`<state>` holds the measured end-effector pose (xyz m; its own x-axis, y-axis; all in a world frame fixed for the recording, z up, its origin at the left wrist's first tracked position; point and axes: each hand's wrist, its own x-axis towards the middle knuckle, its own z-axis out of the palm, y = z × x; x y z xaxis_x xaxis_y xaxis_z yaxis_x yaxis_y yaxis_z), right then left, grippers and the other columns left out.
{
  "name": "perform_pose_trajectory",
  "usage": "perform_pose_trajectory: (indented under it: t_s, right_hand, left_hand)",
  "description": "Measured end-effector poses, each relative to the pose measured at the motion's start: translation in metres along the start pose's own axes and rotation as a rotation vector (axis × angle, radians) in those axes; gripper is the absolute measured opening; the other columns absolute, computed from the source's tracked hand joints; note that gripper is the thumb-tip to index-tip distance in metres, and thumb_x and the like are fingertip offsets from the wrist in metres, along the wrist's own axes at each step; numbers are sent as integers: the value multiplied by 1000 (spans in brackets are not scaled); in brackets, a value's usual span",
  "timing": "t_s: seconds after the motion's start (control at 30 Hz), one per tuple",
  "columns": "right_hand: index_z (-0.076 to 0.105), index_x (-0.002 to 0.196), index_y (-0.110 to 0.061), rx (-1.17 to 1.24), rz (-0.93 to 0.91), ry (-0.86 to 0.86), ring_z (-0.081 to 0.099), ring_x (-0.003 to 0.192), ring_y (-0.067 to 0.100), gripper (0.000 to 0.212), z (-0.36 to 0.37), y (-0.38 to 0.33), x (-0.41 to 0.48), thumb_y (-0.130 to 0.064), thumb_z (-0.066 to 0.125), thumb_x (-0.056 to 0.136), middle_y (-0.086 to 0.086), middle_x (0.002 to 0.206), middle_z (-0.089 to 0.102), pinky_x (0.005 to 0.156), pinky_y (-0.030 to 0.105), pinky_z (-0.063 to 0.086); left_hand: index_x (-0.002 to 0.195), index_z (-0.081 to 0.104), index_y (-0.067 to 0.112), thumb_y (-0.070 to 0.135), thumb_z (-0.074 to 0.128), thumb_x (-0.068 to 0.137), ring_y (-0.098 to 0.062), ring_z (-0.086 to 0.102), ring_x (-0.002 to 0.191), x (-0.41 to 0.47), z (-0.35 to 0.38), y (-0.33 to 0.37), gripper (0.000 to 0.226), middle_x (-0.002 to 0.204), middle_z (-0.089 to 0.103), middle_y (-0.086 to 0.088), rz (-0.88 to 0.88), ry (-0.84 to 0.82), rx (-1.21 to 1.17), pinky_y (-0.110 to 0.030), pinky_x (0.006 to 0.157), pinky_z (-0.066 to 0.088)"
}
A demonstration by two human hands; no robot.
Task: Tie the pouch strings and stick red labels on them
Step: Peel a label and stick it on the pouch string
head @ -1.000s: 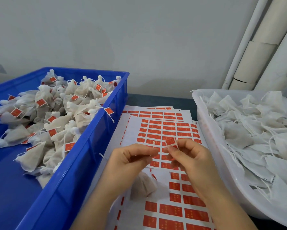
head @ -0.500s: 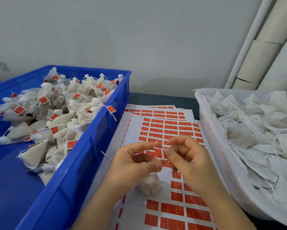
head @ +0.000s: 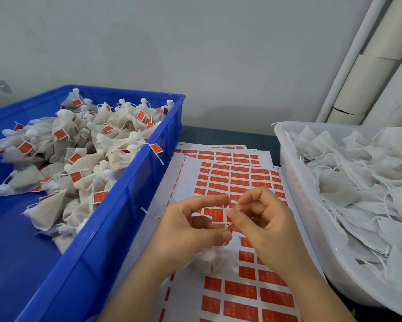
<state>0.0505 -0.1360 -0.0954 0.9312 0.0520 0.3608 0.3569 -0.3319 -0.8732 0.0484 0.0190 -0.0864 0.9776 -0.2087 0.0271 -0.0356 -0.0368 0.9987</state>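
My left hand (head: 190, 225) pinches the white string (head: 225, 217) of a small tied pouch (head: 210, 260), which hangs below it over the label sheets (head: 232, 180). The string runs taut between my left forefinger and thumb. A red label (head: 218, 215) sits against that string. My right hand (head: 262, 225) pinches the label's right edge between thumb and forefinger. The pouch is partly hidden behind my left hand.
A blue crate (head: 116, 219) on the left holds several tied pouches with red labels. A white tub (head: 295, 182) on the right is heaped with flat untied pouches. White pipes (head: 348, 59) stand at the back right against a grey wall.
The red label came down from my right fingertips onto the string held by my left hand. Both hands dropped slightly, and the pouch now hangs lower under my left hand.
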Motion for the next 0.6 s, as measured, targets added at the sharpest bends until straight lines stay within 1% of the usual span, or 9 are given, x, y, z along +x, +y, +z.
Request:
perform_pose_trajectory:
  t_s: [0.1,0.17,0.3,0.43,0.6]
  right_hand:
    - [54,83,-28,8,15,-17,65,73,5,18,0,-1,0,-24,71,77,-17,77,66,58,13,53]
    - [54,83,-28,14,26,-30,65,72,6,20,0,-2,0,-24,72,76,-16,76,66,58,15,54]
    - [54,83,-28,18,38,-39,65,69,5,22,1,-2,0,-24,74,74,-16,73,66,55,13,52]
    - [54,84,-28,13,46,-42,65,69,4,22,2,-2,0,-24,74,74,-18,73,66,54,11,51]
    - [55,84,-27,33,65,-26,64,69,3,22,2,-1,0,-23,74,74,-19,71,65,54,11,50]
  left_hand:
    - [89,70,41,-2,78,66,-18,72,77,0,0,-1,49,93,72,15,5,-5,-4,-32,71,59]
    - [90,69,40,-2,78,66,-18,72,77,0,0,0,49,92,72,17,12,-12,-2,-30,70,59]
    - [85,71,43,-3,78,66,-14,71,79,-1,1,0,50,94,70,22,33,-15,-14,-27,69,58]
    - [83,71,48,-2,79,65,-8,70,87,0,2,-1,54,98,69,23,67,-1,-11,-23,69,57]
    - [83,70,49,-4,78,65,-7,70,82,0,2,-2,56,97,67,27,122,19,5,-16,62,53]
